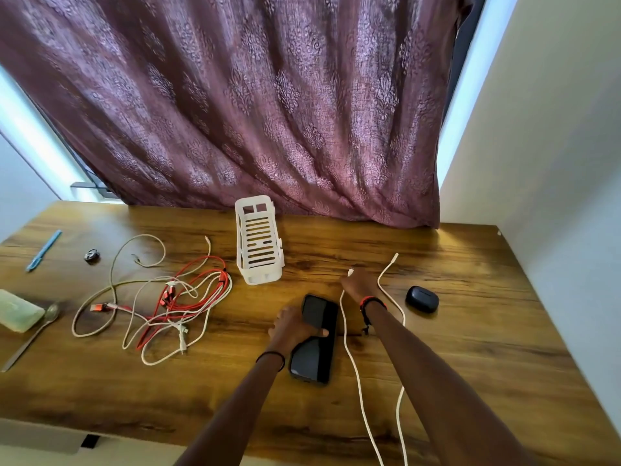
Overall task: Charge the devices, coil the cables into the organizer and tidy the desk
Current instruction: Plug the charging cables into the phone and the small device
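Gripping the phone point(316, 344) by its left edge, the left hand point(294, 326) has its thumb laid across the dark screen and its fingers wrapped at the edge of the casing. The phone lies screen up on the desk point(470, 331). Just right of that thumb, the white cable point(353, 364) runs toward the near desk edge. The right hand point(358, 284) has its fingers closed on this cable just behind the plug, which projects beyond the fingertips. A second white strand curves just right of these fingers; whether it is the same cable cannot be determined. The earbud case point(421, 299) sits further right, apart from the fingers. The organizer point(258, 240) stands beyond and left of the right-hand fingers, untouched. The cable tangle point(181, 297) lies well left of the left-hand fingers.
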